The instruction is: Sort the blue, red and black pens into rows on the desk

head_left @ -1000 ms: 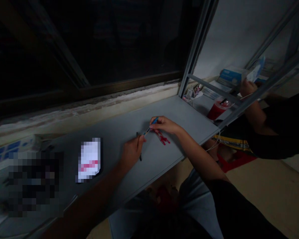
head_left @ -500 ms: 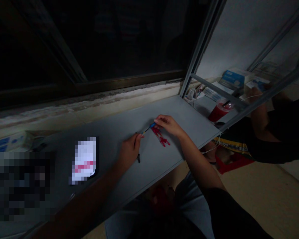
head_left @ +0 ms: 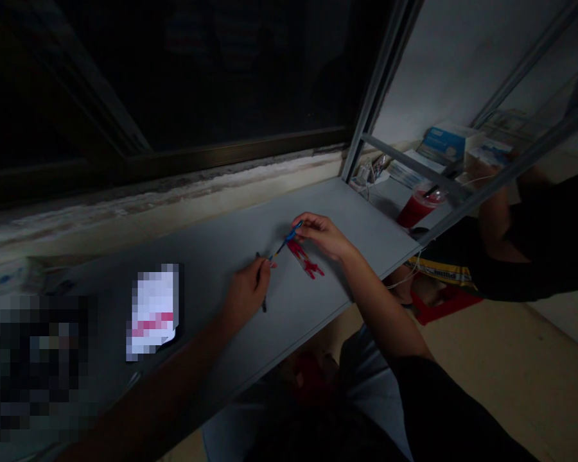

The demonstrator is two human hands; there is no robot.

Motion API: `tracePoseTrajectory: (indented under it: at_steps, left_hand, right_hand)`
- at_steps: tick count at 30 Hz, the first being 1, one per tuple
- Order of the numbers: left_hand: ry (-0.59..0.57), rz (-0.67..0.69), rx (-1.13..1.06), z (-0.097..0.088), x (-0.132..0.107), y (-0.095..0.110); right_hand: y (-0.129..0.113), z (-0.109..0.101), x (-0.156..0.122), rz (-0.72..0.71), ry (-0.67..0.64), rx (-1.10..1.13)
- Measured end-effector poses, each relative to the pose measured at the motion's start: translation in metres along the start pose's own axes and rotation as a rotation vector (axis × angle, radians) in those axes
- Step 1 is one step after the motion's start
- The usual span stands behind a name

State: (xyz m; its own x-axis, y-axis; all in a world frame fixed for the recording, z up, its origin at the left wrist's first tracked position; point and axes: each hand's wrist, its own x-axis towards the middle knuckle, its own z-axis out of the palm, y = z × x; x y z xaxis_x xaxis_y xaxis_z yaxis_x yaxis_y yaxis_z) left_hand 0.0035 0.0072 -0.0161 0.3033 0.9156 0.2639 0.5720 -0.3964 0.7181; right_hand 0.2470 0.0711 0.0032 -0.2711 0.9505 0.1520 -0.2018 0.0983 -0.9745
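Being pinched narrowly by the right hand, a slim blue tool is held just above a small red figure lying on a grey shelf; its upper end stands further out of the fingers than a moment ago. A thin dark stick is gripped by the left hand, close beside the tool's tip. A red cup is seen beyond.
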Motion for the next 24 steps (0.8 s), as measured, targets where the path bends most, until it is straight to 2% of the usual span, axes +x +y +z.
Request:
tracePoseTrajectory:
  at_steps: [3, 14, 19, 24]
  left_hand:
    - [-0.044, 0.012, 0.006, -0.0003, -0.0015, 0.0009]
    - [-0.039, 0.009, 0.025, -0.0011, -0.0009, 0.0028]
    - [-0.042, 0.020, 0.020, -0.0010, -0.0015, 0.0017]
    - [-0.058, 0.034, 0.004, 0.0002, -0.0018, 0.0030]
  right_hand:
    - [-0.0019, 0.0020, -0.0001, 0.014, 0.023, 0.082]
    - [-0.0011, -0.0016, 0.0070, -0.063, 0.259, 0.011]
    - [-0.0037, 0.0006, 0.0044, -0.085, 0.217, -0.002]
    - [-0.0058, 0.0058, 0.0018, 0.043, 0.024, -0.046]
